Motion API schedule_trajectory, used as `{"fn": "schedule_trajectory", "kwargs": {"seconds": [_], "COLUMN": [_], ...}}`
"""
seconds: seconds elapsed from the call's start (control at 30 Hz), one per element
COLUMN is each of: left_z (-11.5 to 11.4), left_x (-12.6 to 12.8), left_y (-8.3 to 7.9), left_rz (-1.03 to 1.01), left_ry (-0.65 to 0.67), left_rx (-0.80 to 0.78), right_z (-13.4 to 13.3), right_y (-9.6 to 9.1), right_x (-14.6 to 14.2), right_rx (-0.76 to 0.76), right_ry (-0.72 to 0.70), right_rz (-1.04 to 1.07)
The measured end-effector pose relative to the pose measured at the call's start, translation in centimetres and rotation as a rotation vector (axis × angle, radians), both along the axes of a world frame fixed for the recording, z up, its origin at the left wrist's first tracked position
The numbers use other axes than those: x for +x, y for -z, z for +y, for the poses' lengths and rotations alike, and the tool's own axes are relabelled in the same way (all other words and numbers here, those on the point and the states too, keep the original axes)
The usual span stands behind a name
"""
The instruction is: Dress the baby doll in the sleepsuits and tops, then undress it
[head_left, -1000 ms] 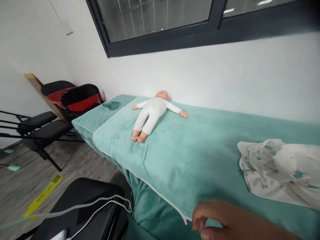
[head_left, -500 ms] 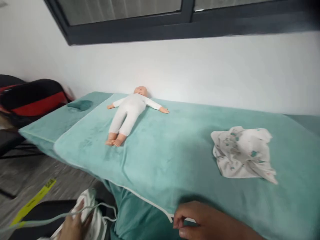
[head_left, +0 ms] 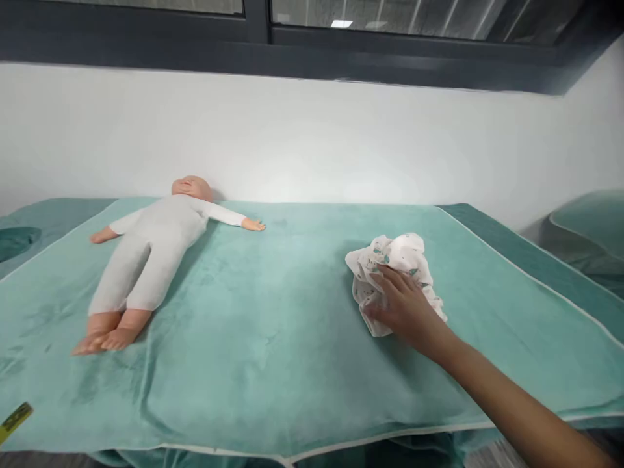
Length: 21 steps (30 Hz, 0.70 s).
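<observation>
A crumpled white cloth (head_left: 405, 250) with a small green and dark print lies on the right half of the green blanket (head_left: 273, 364). My right hand (head_left: 407, 312) reaches in from the lower right and grips the near side of this cloth, its fingers curled into the folds. Part of the cloth is hidden beneath the hand. On the left, a baby doll (head_left: 160, 224) in a white body suit lies on its back, arms spread, head towards the wall and bare feet towards me. My left hand is out of view.
A white wall (head_left: 312, 143) with a dark window frame (head_left: 312, 49) runs along the far side of the bed. At the right edge sits a green cushion (head_left: 592, 221). A piece of yellow tape (head_left: 15, 421) shows at the lower left.
My right hand has moved from the blanket's front edge forward onto the cloth and gripped it, bunching it up. The view has turned right; my left hand with its white fabric has left the picture.
</observation>
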<state>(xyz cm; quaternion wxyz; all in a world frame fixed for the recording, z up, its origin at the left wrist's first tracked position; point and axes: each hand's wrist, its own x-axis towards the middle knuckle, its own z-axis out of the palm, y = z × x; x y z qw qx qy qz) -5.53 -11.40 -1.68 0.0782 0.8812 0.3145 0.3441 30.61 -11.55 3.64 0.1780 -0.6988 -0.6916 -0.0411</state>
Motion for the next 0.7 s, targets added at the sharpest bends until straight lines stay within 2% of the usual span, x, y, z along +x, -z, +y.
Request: {"fn": "schedule_trajectory", "kwargs": {"seconds": [0.07, 0.13, 0.2, 0.3, 0.4, 0.5, 0.6, 0.7], "left_z": [-0.8, 0.0, 3.0, 9.4, 14.2, 15.9, 16.5, 17.1], "left_x": [0.3, 1.9, 5.4, 12.2, 17.7, 20.3, 21.0, 20.6], "left_y": [-0.8, -2.3, -4.0, -5.9, -6.4, -6.0, -5.6, -5.7], "left_rz": [-0.058, -0.105, -0.122, -0.108, -0.104, -0.094, -0.151, -0.428], "left_ry": [0.041, 0.061, 0.018, 0.02, 0.223, 0.331, 0.43, 0.513], "left_rx": [0.044, 0.04, -0.153, -0.563, -0.802, -0.889, -0.98, -1.08], "right_z": [0.9, 1.6, 2.1, 2.7, 3.6, 5.1, 7.1, 9.4], "right_y": [0.2, -0.3, -1.6, -4.0, -6.5, -8.8, -10.9, -12.9], "right_x": [0.6, 1.5, 2.8, 5.0, 6.7, 7.0, 5.1, 1.9], "right_rx": [0.017, 0.028, 0.026, 0.062, 0.16, 0.287, 0.404, 0.431], "right_ry": [0.048, 0.098, 0.122, 0.167, 0.323, 0.433, 0.274, 0.035], "right_rz": [-0.168, -0.27, -0.329, -0.314, -0.017, 0.397, 0.752, 1.057]}}
